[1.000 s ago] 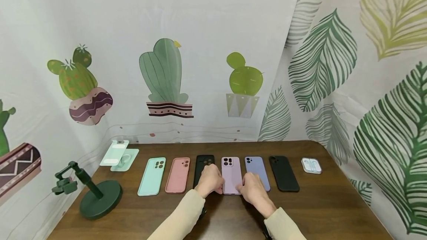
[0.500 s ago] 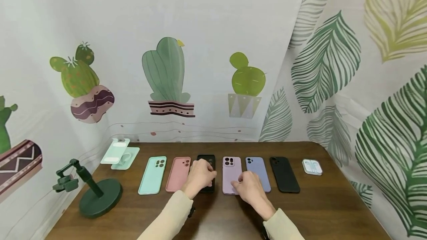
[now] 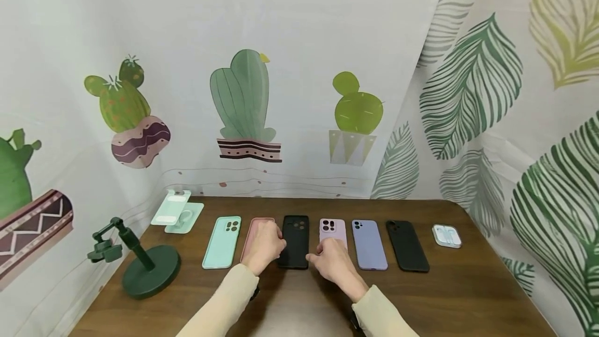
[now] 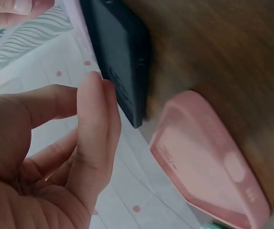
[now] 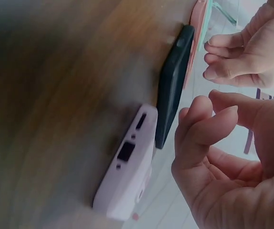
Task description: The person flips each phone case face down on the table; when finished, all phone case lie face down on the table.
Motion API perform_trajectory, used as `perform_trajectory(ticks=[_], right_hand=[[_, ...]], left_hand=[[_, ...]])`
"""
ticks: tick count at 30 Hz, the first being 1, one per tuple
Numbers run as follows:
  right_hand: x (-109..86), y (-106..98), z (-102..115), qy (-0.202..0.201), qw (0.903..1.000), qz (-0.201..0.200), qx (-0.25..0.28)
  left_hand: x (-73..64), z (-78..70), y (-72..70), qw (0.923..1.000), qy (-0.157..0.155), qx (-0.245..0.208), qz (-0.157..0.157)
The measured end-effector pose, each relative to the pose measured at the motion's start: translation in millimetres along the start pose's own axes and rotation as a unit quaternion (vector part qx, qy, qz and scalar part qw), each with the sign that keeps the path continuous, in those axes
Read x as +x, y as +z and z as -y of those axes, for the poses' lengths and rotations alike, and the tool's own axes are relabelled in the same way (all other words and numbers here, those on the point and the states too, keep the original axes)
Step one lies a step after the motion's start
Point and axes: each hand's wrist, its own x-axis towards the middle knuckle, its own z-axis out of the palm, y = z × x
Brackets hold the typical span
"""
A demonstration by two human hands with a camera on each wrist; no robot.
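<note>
My left hand [image 3: 265,247] hovers over the pink phone case [image 3: 254,227], just left of the black phone case [image 3: 296,243]. Its fingers are loosely bent, with nothing between them in the left wrist view. Partly covering the lilac phone case [image 3: 336,229] is my right hand [image 3: 333,261], its thumb side toward the black case. In the right wrist view its bent fingers hold nothing and stay apart from the lilac case. The black case lies flat between the two hands. The pink case shows its hollow inside in the left wrist view.
A mint phone case [image 3: 222,242] lies at the row's left; a blue one [image 3: 369,246] and another black one [image 3: 408,247] lie at its right. Beyond are boxed white earphones [image 3: 446,236]. A mint folding stand [image 3: 170,211] and a dark green stand [image 3: 152,273] occupy the left.
My left hand has left the lilac case's side and moved left past the black case to the pink one. My right hand has shifted left over the lilac case. The head view has turned slightly.
</note>
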Motion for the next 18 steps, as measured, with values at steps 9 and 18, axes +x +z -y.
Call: perform_trajectory(ticks=[9,18], right_hand=[[24.2,39.5,-12.7,0.009,0.9962,-0.002,-0.087],[26.7,44.2,-3.3,0.04,0.9938,0.03,-0.099]], left_hand=[[21.2,53.5,48.7,0.9948,-0.05,0.063,0.062],[16.5,40.5,43.6,0.985,-0.108,0.053,0.124]])
